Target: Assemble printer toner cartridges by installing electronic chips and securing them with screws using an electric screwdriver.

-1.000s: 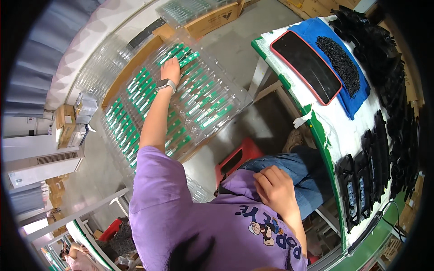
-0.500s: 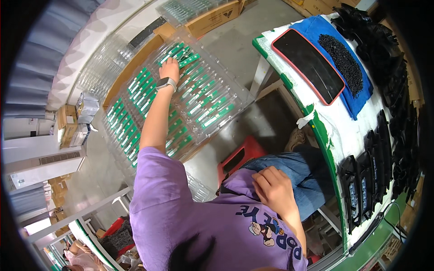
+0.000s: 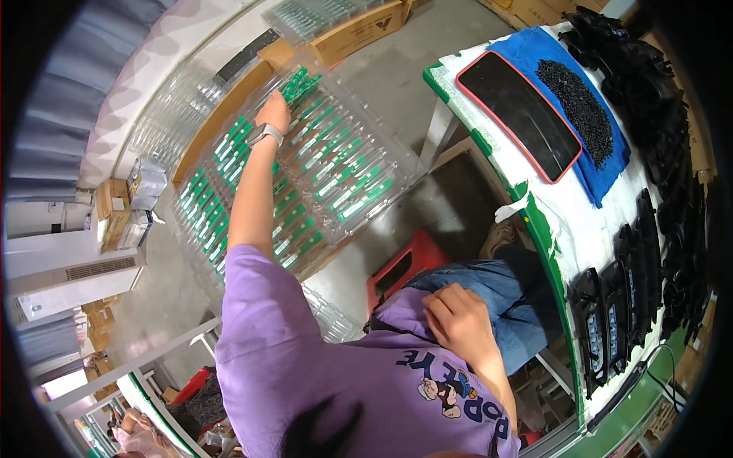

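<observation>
My left hand point(image 3: 273, 114), with a watch on its wrist, reaches over the far part of a clear plastic tray point(image 3: 408, 164). Its fingers are closed at the end of a few narrow green circuit boards point(image 3: 299, 85), which stick out beyond it at differing angles; the fingertips are partly hidden. Rows of similar green boards with white labels point(image 3: 336, 183) lie in the tray's slots. My right hand point(image 3: 462, 317) rests at my lap against the purple shirt. Its fingers are curled inward, and what is under them, if anything, is hidden.
To the right, a white-covered table point(image 3: 546, 221) with a green edge holds a red-cased phone point(image 3: 523, 114), black pellets point(image 3: 576, 107) on a blue cloth point(image 3: 595, 179), and black plastic parts point(image 3: 611, 320). A red stool point(image 3: 405, 263) stands below. More clear trays point(image 3: 179, 114) are stacked beyond a cardboard box point(image 3: 363, 34).
My left hand has moved a little left and toward the far side, and the green boards at its fingers have shifted and turned with it. My right hand stays at my lap.
</observation>
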`<state>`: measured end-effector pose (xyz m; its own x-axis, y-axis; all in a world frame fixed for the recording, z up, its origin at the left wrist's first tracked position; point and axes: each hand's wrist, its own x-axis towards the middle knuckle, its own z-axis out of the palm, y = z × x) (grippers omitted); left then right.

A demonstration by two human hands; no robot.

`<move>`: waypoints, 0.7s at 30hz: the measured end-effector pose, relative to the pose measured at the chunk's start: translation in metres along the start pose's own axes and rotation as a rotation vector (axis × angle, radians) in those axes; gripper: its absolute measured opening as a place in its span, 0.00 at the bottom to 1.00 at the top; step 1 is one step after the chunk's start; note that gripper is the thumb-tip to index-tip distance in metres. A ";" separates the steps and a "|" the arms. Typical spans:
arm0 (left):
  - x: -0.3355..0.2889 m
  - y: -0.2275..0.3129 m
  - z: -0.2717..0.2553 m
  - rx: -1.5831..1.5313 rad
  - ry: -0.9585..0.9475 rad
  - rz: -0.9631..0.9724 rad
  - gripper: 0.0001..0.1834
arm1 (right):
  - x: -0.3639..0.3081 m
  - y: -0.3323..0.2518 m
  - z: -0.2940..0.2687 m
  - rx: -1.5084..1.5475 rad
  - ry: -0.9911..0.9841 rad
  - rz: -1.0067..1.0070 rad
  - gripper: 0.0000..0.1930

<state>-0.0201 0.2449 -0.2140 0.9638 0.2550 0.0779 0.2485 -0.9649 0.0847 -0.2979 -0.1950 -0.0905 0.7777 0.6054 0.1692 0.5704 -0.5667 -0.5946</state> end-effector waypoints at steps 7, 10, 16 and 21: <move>0.009 -0.004 0.020 0.273 0.070 -0.002 0.12 | 0.003 0.000 0.003 0.004 -0.013 0.046 0.10; 0.014 -0.005 0.021 0.266 0.074 0.051 0.11 | 0.002 0.000 0.001 -0.025 0.027 0.088 0.10; 0.031 -0.013 0.028 0.265 -0.064 0.059 0.18 | -0.006 0.001 0.006 -0.110 0.057 0.137 0.06; 0.018 -0.029 0.019 0.197 -0.016 0.175 0.18 | -0.017 0.008 0.013 -0.165 0.049 0.020 0.07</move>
<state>-0.0080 0.2762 -0.2342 0.9948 0.0838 0.0588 0.0905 -0.9882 -0.1238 -0.3096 -0.2024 -0.1081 0.7993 0.5671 0.1987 0.5867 -0.6649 -0.4622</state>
